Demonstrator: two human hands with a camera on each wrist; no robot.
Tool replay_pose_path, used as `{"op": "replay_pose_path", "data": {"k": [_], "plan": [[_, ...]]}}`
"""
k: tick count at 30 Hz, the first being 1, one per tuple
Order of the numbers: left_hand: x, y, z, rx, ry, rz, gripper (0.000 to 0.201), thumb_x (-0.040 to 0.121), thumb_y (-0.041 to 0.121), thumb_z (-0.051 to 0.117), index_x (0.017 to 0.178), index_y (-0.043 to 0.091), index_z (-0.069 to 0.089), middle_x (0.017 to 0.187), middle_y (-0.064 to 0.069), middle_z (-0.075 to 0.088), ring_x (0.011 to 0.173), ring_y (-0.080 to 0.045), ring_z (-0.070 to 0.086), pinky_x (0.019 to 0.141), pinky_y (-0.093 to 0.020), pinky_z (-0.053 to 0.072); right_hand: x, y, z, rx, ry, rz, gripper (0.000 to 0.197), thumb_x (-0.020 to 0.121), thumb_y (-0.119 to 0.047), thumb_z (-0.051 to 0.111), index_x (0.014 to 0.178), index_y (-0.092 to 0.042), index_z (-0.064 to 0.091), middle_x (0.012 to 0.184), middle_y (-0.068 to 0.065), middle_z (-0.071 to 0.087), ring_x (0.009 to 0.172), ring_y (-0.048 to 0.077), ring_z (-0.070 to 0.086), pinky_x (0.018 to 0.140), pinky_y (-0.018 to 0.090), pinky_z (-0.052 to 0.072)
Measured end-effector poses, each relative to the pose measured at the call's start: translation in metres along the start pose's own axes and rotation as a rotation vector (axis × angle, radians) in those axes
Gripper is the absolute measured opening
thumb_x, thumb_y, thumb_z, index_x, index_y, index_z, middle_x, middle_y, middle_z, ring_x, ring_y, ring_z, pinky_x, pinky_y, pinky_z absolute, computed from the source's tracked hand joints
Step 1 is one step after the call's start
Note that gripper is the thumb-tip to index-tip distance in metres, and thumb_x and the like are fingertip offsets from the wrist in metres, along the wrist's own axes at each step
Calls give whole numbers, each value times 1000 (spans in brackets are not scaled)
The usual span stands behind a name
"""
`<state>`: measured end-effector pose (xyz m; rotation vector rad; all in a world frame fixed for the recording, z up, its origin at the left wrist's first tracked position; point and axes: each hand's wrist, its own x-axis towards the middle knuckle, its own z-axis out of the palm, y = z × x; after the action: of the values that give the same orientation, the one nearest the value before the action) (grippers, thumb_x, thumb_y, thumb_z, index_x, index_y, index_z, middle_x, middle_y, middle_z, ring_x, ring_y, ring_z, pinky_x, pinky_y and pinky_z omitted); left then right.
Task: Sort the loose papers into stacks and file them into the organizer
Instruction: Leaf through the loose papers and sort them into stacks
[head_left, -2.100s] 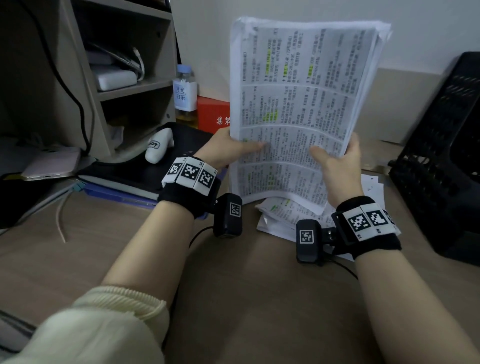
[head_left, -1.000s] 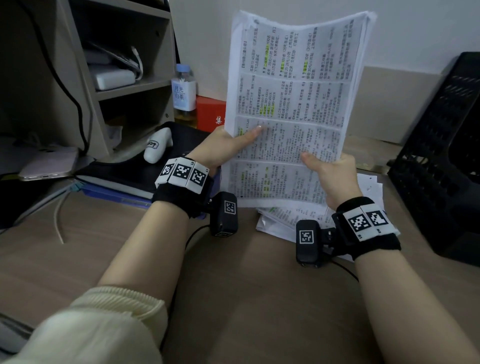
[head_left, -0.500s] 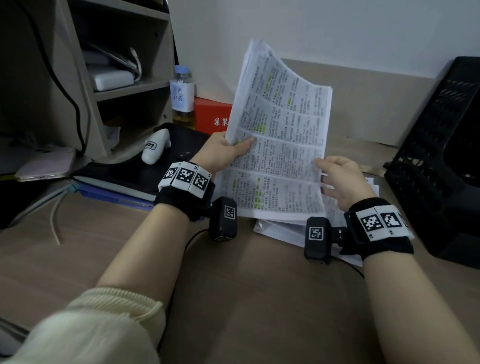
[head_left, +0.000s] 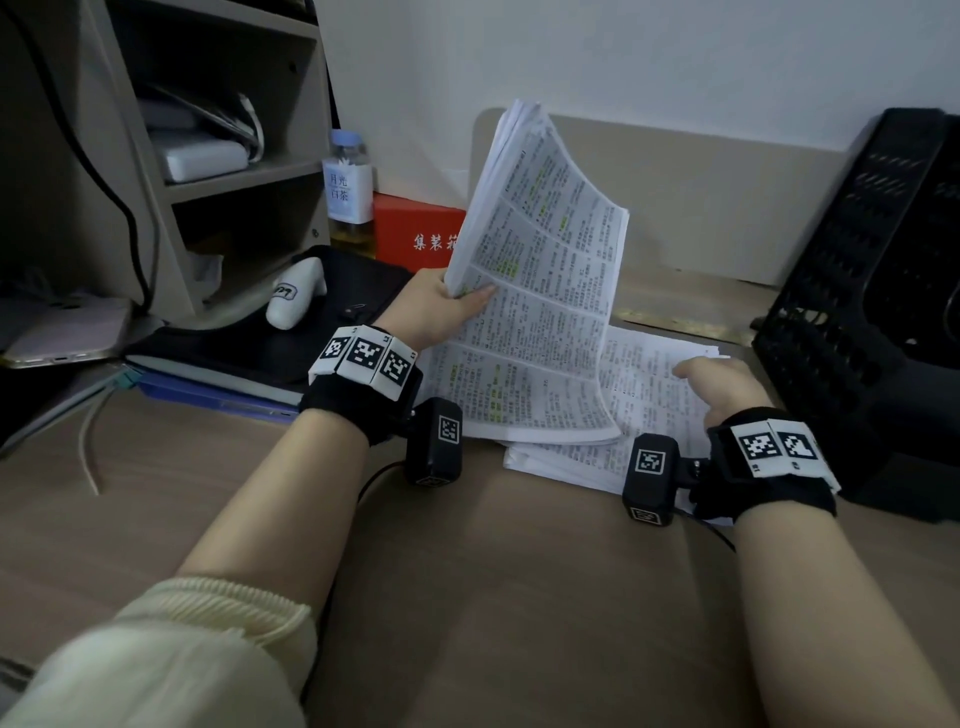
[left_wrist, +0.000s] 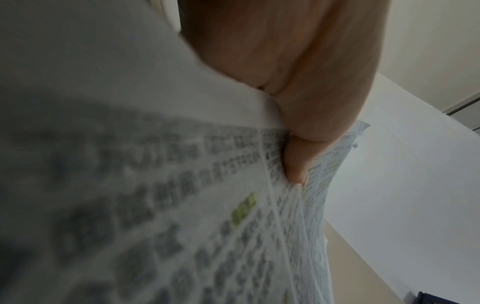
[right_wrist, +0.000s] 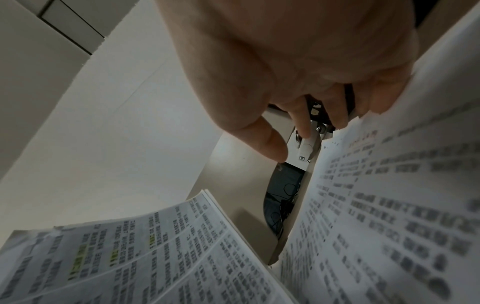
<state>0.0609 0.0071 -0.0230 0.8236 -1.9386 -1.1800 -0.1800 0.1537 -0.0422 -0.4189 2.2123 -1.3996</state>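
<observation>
A thick stack of printed sheets with green highlights (head_left: 545, 312) stands tilted on the desk, its lower edge on the papers below. My left hand (head_left: 457, 299) grips its left edge, with the thumb (left_wrist: 298, 160) pressed on the front page (left_wrist: 182, 205). My right hand (head_left: 696, 371) hovers over a flat pile of printed papers (head_left: 649, 405), its fingers (right_wrist: 272, 144) loosely bent and holding nothing. In the right wrist view the held stack (right_wrist: 142, 257) is at lower left and the flat pile (right_wrist: 389, 205) is at right. A black mesh organizer (head_left: 857, 291) stands at the far right.
A wooden shelf unit (head_left: 234, 176) fills the back left. Beside it stand a bottle (head_left: 349, 192) and a red box (head_left: 415, 234). A white device (head_left: 293, 301) lies on a black folder (head_left: 234, 353). A phone (head_left: 62, 332) sits at the left edge.
The stack, held upright by both hands before, has dropped and tilted back and to the left. My right hand let go of it and moved down to the flat pile.
</observation>
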Motion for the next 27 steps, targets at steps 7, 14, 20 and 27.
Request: {"op": "replay_pose_path", "data": {"k": [7,14,20,27], "plan": [[0,0,0,-1,-11,-31,24,93,27,62,114,14,67,105,0,69,104,-20,65,94,-37,52,1,5,-2,21,34,23,61,92,-18,54,146,-12,26,149,15,35,132,39,40,87,42,38],[-1,0,-2,-7,-24,-39,27,93,27,62,116,13,66,102,4,69,100,-15,66,89,-32,53,9,11,-6,103,85,-20,52,90,-14,53,139,-8,34,132,15,48,106,29,49,82,35,38],[0,-2,-3,6,-9,-54,26,94,26,62,116,13,66,100,5,68,95,-13,65,87,-29,52,8,5,-5,-77,3,-25,42,91,-11,59,131,1,51,134,15,53,122,33,51,83,32,38],[1,-1,-5,28,36,-52,18,95,25,60,107,13,66,88,11,64,81,-1,60,66,-13,46,16,8,-1,-3,58,-136,25,90,-5,59,114,2,62,108,9,62,101,24,60,91,38,48]]}}
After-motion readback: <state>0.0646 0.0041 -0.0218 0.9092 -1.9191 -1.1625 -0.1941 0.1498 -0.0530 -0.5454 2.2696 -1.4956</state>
